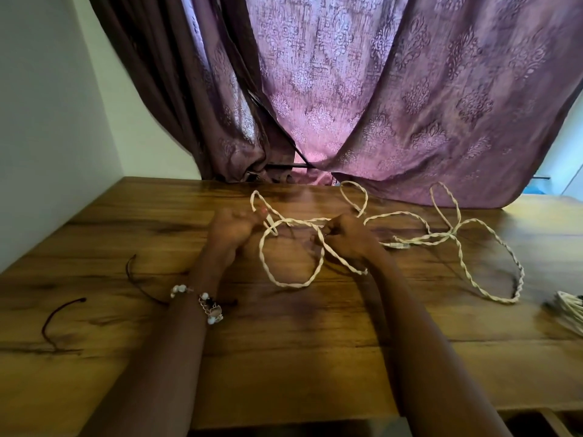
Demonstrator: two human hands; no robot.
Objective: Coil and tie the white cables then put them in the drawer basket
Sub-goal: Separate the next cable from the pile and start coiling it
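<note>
Two dark ties [60, 323] lie nearest on the wooden table [284, 357]. Farther on, the left hand [232, 227] and right hand [345, 236] each grip, seemingly pinching, the twisted white cable [291, 283], which sprawls in loops toward the purple curtain [410, 105].

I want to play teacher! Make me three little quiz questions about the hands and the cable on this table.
1. True or false: both hands grip the twisted white cable.
2. Which wrist wears the beaded bracelet: A left, B right?
3. What lies at the table's right edge?

Key: 1 true: the left hand and right hand each hold it. 2 A. 3 a bundle of white cables.
</note>
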